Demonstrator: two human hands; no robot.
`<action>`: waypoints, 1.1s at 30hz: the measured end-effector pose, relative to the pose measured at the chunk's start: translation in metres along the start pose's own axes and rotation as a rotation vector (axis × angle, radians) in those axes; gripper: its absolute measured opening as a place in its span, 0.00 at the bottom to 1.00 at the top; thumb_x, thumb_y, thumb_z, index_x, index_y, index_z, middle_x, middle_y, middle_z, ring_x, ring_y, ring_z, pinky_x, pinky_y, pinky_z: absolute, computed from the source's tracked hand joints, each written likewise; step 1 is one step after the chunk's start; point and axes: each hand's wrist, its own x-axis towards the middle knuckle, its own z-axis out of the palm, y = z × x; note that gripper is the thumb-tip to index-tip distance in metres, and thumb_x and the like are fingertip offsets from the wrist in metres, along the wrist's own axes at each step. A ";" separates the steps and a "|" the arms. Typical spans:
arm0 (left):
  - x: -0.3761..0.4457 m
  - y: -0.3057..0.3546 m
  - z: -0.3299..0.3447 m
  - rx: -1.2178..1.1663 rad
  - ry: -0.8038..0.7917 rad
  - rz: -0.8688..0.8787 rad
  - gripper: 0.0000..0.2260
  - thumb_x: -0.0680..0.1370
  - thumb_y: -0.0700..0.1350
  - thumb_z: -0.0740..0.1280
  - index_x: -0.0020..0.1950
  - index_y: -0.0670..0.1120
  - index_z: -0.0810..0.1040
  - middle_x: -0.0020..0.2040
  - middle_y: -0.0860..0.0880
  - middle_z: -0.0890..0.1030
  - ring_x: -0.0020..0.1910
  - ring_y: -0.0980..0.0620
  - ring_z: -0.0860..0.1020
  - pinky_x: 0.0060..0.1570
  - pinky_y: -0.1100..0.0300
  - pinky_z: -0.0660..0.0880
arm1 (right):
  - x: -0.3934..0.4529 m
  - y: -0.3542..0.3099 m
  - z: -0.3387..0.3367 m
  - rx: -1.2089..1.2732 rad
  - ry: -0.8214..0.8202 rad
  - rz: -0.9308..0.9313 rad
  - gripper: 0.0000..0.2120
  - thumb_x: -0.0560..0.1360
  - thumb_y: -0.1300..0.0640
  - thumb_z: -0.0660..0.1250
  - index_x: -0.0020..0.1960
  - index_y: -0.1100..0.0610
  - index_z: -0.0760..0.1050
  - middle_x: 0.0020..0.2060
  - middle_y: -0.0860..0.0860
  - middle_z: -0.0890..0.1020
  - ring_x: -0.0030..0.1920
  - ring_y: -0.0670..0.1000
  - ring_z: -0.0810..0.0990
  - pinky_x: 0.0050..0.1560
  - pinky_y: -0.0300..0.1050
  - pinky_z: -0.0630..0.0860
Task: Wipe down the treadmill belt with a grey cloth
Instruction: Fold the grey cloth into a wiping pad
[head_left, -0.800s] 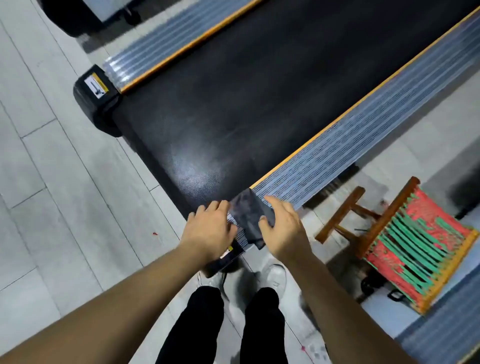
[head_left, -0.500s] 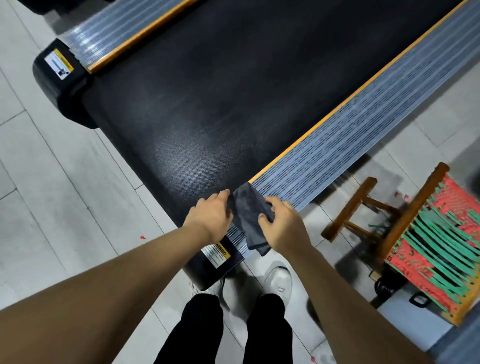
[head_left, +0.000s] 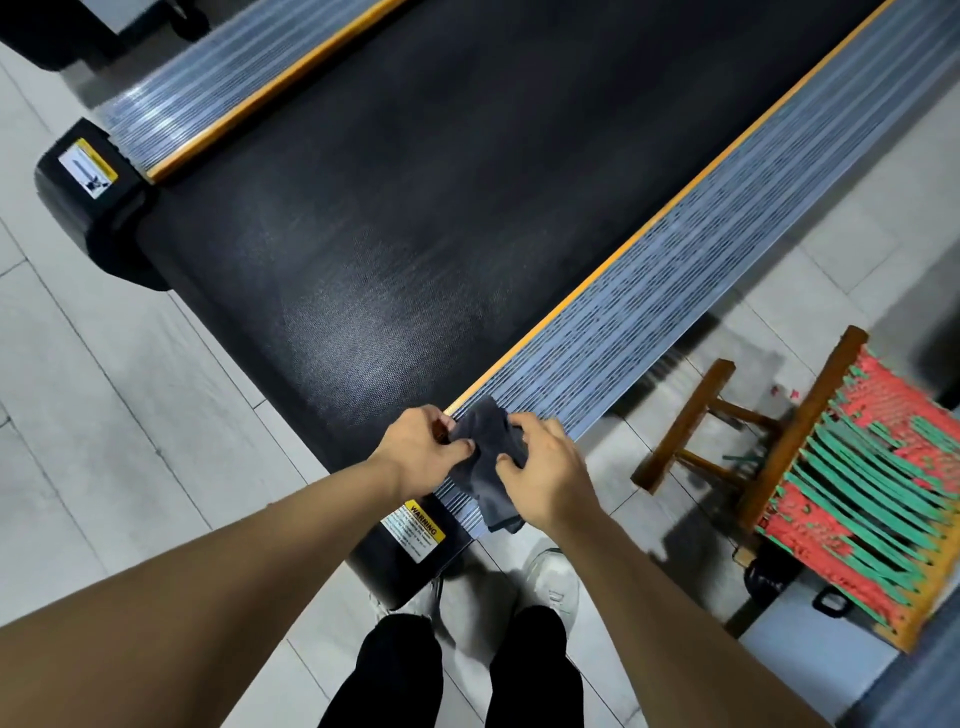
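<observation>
The black treadmill belt (head_left: 415, 218) runs diagonally from the lower middle to the upper right. A dark grey cloth (head_left: 488, 467) hangs bunched over the near end of the right ribbed side rail (head_left: 649, 312). My left hand (head_left: 421, 452) pinches the cloth's left edge, just off the belt's near right corner. My right hand (head_left: 545, 467) grips its right side with curled fingers. Both hands hold the cloth between them, above the rail's end.
A wooden stool (head_left: 810, 467) with a red and green woven seat stands close to the right of the treadmill. Black end caps (head_left: 98, 208) with warning labels close the rear corners. Grey floor tiles (head_left: 104, 415) lie left. My shoes and legs are below the hands.
The cloth is more bunched between my hands than before, and the fingers have shifted their hold on it. The view has swung slightly, showing more belt.
</observation>
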 end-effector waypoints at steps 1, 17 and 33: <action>-0.007 0.004 -0.001 0.030 -0.018 0.058 0.09 0.74 0.45 0.75 0.44 0.49 0.75 0.38 0.51 0.79 0.39 0.47 0.78 0.48 0.52 0.79 | -0.003 -0.002 -0.005 0.046 0.005 0.004 0.21 0.75 0.55 0.67 0.67 0.47 0.70 0.59 0.51 0.74 0.61 0.56 0.75 0.64 0.56 0.73; -0.212 0.170 -0.085 -0.040 0.150 0.443 0.13 0.75 0.34 0.69 0.48 0.52 0.73 0.40 0.52 0.84 0.38 0.49 0.81 0.43 0.50 0.78 | -0.138 -0.097 -0.206 0.426 0.128 -0.250 0.24 0.69 0.55 0.75 0.62 0.41 0.75 0.55 0.40 0.74 0.60 0.38 0.74 0.62 0.29 0.67; -0.389 0.345 -0.130 0.146 0.270 0.645 0.19 0.73 0.39 0.73 0.62 0.52 0.80 0.51 0.50 0.77 0.50 0.58 0.77 0.48 0.77 0.66 | -0.258 -0.176 -0.425 0.422 0.166 -0.394 0.20 0.67 0.64 0.70 0.53 0.46 0.73 0.48 0.48 0.81 0.49 0.45 0.80 0.55 0.46 0.78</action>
